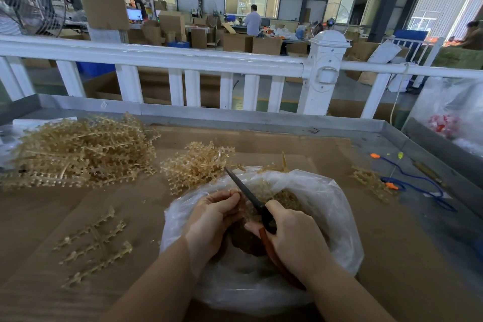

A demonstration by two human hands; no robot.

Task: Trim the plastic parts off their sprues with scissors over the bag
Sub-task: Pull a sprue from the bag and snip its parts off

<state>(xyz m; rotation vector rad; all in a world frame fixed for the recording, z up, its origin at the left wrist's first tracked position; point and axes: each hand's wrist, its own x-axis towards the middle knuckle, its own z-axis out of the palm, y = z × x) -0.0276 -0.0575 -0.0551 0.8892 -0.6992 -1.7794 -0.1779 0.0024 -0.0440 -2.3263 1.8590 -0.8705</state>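
Far left: big heap of tan sprues (78, 150) lies on the cardboard-covered table (326, 154), well back from the hands.
Near left: loose sprue pieces (95, 240) lie flat on the cardboard, apart from the bag.
Middle: smaller pile of sprues (194, 166) sits just behind the bag's rim.
Bag: clear plastic bag (337, 206) stands open in front of the person, trimmed tan bits inside.
Left hand: left hand (211, 219) is over the bag mouth, fingertips pinched on a small part I cannot make out.
Scissors: scissors (251, 197) have dark blades pointing up and left, red handles.
Right hand: right hand (294, 234) is curled around the scissor handles, over the bag.
Far right: blue cord (418, 180) with orange bits lies on the table.
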